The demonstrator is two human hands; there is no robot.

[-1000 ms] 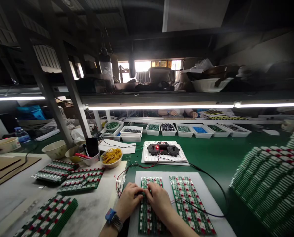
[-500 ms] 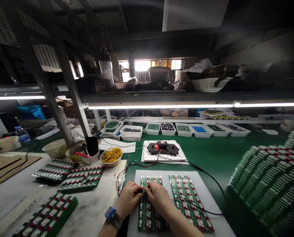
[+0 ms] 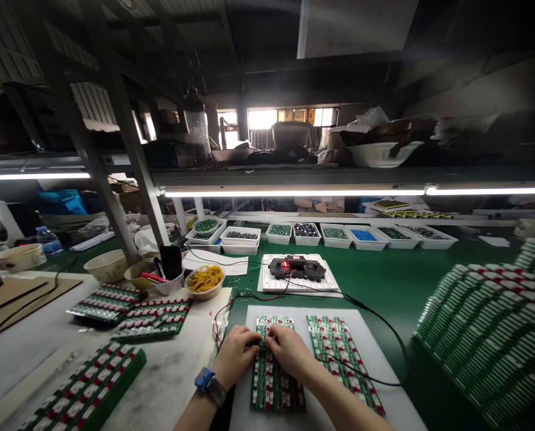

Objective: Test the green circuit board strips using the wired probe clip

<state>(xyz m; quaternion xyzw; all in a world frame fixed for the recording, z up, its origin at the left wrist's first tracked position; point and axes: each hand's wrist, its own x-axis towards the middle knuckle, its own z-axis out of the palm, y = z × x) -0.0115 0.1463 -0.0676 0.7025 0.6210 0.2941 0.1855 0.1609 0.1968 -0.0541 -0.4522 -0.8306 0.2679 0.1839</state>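
My left hand (image 3: pixel 238 353), with a blue watch on its wrist, is closed at the upper left part of a green circuit board panel (image 3: pixel 271 383). Its fingertips pinch something too small to make out. My right hand (image 3: pixel 289 350) is closed beside it, fingertips close to the left ones, over the same panel. What it holds is hidden. Both fingertips nearly meet above the panel. A second panel (image 3: pixel 339 353) with white and red parts lies to the right on the white board (image 3: pixel 388 395). A dark cable crosses it.
Behind the panels sits a black device (image 3: pixel 297 268) with a red light on a white tray. Small parts bins (image 3: pixel 334 235) line the back. Stacked panels (image 3: pixel 492 335) stand right, and more panels (image 3: pixel 88 389) lie left. Yellow bands (image 3: pixel 205 279) fill a bowl. A person's hands (image 3: pixel 324 206) show beyond.
My right hand has shifted slightly, its fingertips still near the left ones. The cable over the right panel has moved a little. The camera view has shifted slightly.
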